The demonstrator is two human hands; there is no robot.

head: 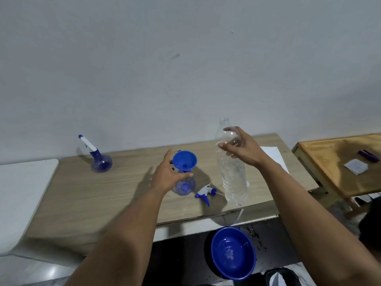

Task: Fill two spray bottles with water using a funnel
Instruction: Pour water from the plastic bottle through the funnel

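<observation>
A round blue spray bottle (184, 186) stands uncapped mid-table with a blue funnel (184, 162) in its neck. My left hand (168, 176) is beside it, thumb lying across the neck under the funnel, fingers straight up along the funnel's left side. Its white-and-blue sprayer head (205, 193) lies on the table to the right. A tall clear plastic water bottle (233, 178) stands upright without a cap. My right hand (242, 149) hovers at its upper part, fingers spread and loosely curved, not closed round it. A second spray bottle (101, 163), sprayer on, stands far left.
A blue bowl (233, 252) sits below the wooden table's (103, 193) front edge on a dark wet surface. A white sheet (275, 156) lies behind my right wrist. A second wooden table (329, 168) stands right; a white surface (22, 193) lies left.
</observation>
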